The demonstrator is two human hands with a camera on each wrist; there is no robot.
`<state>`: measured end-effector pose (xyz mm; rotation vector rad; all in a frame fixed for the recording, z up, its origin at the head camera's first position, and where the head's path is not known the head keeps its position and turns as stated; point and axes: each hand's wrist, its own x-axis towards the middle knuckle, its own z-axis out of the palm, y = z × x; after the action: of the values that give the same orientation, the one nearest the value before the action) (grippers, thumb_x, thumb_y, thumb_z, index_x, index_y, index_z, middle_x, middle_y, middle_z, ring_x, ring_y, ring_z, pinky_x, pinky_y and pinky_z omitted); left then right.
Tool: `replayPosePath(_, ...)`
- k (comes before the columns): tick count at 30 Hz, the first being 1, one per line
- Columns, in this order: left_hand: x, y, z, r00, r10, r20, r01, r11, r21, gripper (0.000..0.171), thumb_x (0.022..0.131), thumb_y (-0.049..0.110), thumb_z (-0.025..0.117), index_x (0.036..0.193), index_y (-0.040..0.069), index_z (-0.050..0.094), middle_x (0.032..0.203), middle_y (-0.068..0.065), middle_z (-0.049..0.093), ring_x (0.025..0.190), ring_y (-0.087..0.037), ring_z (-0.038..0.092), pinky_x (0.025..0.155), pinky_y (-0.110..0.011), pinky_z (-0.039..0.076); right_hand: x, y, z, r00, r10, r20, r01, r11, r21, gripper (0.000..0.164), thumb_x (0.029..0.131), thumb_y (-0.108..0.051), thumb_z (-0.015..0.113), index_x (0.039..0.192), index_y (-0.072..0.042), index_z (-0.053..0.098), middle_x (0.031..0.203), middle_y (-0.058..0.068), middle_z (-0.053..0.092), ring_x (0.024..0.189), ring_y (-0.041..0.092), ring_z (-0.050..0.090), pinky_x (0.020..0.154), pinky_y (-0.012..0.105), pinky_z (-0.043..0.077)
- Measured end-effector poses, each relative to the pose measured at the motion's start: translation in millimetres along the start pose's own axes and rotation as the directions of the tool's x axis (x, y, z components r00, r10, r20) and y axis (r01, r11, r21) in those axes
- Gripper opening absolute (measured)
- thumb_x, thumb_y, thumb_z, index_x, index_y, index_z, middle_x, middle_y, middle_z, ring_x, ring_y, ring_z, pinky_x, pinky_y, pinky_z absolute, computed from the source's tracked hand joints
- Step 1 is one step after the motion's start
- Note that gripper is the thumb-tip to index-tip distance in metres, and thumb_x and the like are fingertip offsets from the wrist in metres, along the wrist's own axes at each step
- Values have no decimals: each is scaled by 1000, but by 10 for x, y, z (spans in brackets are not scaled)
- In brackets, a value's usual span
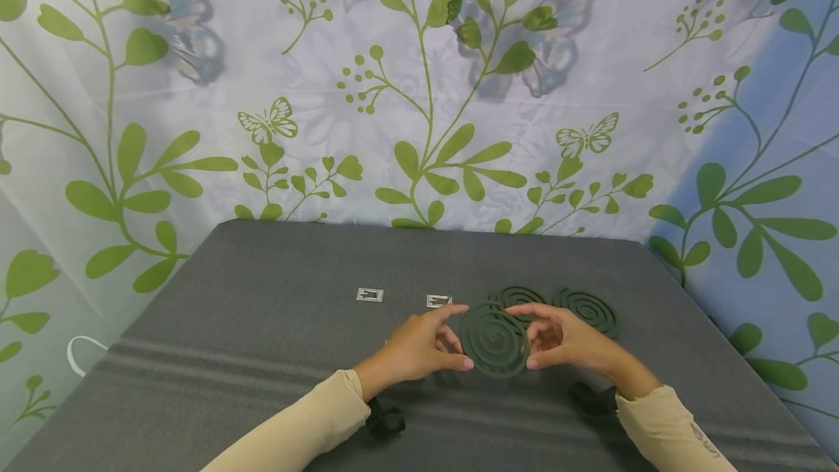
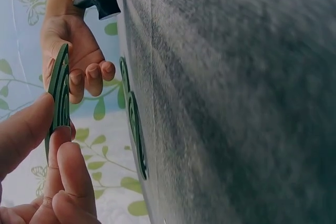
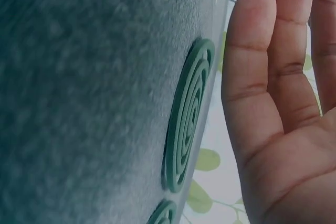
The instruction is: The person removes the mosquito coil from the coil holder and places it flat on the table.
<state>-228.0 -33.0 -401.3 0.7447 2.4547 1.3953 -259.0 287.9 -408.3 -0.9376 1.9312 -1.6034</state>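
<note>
A dark green mosquito coil (image 1: 493,341) is held up above the table between both hands. My left hand (image 1: 419,344) pinches its left edge with thumb and fingers; the left wrist view shows this coil (image 2: 60,87) edge-on, tilted. At the opposite edge, my right hand (image 1: 573,337) grips with thumb and index finger, the other fingers curled loosely. In the right wrist view only the right hand's fingers (image 3: 252,61) and palm show; the held coil is out of sight there. Behind the hands, two more coils lie flat: one coil (image 1: 518,297) partly covered, another coil (image 1: 593,312) to its right.
Two small silver metal stands lie on the grey table (image 1: 275,297): one stand (image 1: 370,295) left of centre, another stand (image 1: 438,301) just behind the left hand. A patterned curtain (image 1: 314,108) hangs along the table's back edge. A white loop (image 1: 81,355) shows beyond the left edge.
</note>
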Motion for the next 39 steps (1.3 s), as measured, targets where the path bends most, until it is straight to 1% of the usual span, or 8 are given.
replayPosePath(2, 12, 17, 24, 1000, -7, 7, 7, 1000, -2, 82, 90, 18, 92, 161, 7, 51, 90, 10, 76, 71, -3, 68, 58, -24, 49, -28, -4, -11, 1000, 3, 3, -3, 1000, 1, 69, 96, 7, 76, 157, 11, 42, 97, -1, 73, 84, 14, 74, 74, 36, 63)
replayPosePath(5, 33, 40, 56, 1000, -6, 16, 6, 1000, -8, 82, 90, 18, 92, 161, 7, 50, 90, 11, 76, 70, -3, 68, 58, -24, 50, -70, -6, -36, 1000, 7, 10, -7, 1000, 3, 67, 97, 7, 75, 158, 3, 47, 97, -2, 73, 84, 14, 74, 75, 37, 63)
replayPosePath(9, 67, 56, 105, 1000, -5, 24, 5, 1000, -9, 82, 90, 18, 92, 161, 6, 50, 89, 11, 76, 70, -3, 69, 59, -23, 50, -124, 3, -70, 1000, -6, 22, 6, 1000, 16, 66, 97, 9, 73, 158, -10, 54, 98, -2, 73, 85, 13, 74, 75, 37, 64)
replayPosePath(12, 103, 61, 149, 1000, -3, 29, 3, 1000, -2, 82, 90, 19, 92, 160, 7, 51, 89, 12, 75, 71, -2, 69, 60, -23, 51, -176, 13, -93, 1000, -14, 25, 14, 1000, 24, 67, 97, 10, 73, 157, -15, 56, 99, -3, 74, 85, 13, 74, 75, 37, 64)
replayPosePath(21, 180, 77, 239, 998, -16, 55, 16, 1000, 1, 82, 90, 20, 92, 160, 10, 52, 88, 13, 75, 71, -2, 69, 62, -23, 52, -286, 17, -174, 999, 23, 35, -24, 998, 50, 65, 98, 10, 71, 156, -14, 56, 101, -2, 77, 87, 15, 76, 76, 38, 64)
replayPosePath(27, 221, 120, 297, 997, -27, 68, 26, 1000, 10, 82, 89, 21, 93, 159, 12, 53, 88, 14, 75, 72, -1, 69, 62, -23, 52, -359, 29, -259, 998, 59, 26, -60, 997, 43, 61, 99, 9, 70, 153, -17, 60, 103, -2, 78, 89, 15, 76, 79, 37, 63)
replayPosePath(33, 274, 143, 358, 996, -29, 81, 28, 1000, 7, 81, 89, 21, 93, 159, 11, 54, 87, 15, 74, 73, -1, 68, 63, -23, 52, -416, 73, -334, 996, 73, 55, -77, 993, 84, 61, 100, 11, 67, 150, -23, 62, 107, -1, 78, 91, 15, 76, 80, 34, 63)
replayPosePath(39, 308, 165, 415, 996, -27, 91, 26, 1000, 17, 80, 89, 21, 93, 158, 11, 54, 88, 14, 76, 70, -1, 67, 64, -22, 52, -454, 64, -381, 992, 104, 76, -112, 988, 106, 58, 100, 10, 68, 149, -22, 64, 107, -1, 78, 92, 14, 76, 80, 34, 63)
